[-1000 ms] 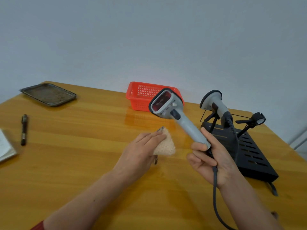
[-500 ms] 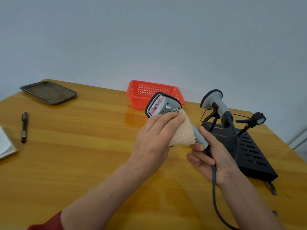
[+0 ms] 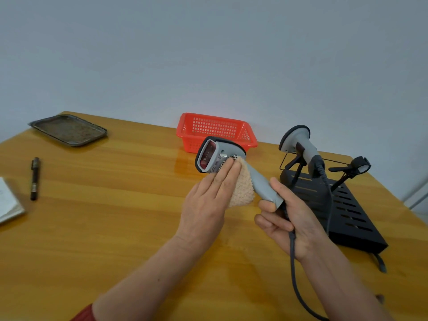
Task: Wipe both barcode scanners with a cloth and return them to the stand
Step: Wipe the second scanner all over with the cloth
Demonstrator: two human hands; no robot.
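Observation:
My right hand [image 3: 287, 216] grips the handle end of a grey barcode scanner [image 3: 215, 156], held above the table with its red window facing left. Its dark cable [image 3: 294, 262] runs down past my wrist. My left hand [image 3: 208, 200] presses a beige cloth [image 3: 242, 191] with a checkered edge against the scanner's neck, fingers straight. A second grey scanner [image 3: 298, 142] sits upright in the left holder of the black stand [image 3: 347, 209]. The stand's right holder [image 3: 357, 164] holds nothing.
A red plastic basket [image 3: 215, 128] stands behind the held scanner, near the wall. A metal tray [image 3: 69, 129] lies at the far left corner. A dark pen [image 3: 34, 178] and a paper pad [image 3: 9, 202] lie at the left edge.
My left hand lifted the cloth off the table onto the scanner and now presses it lower along the neck. The scanner has tilted slightly, its window turned more to the left.

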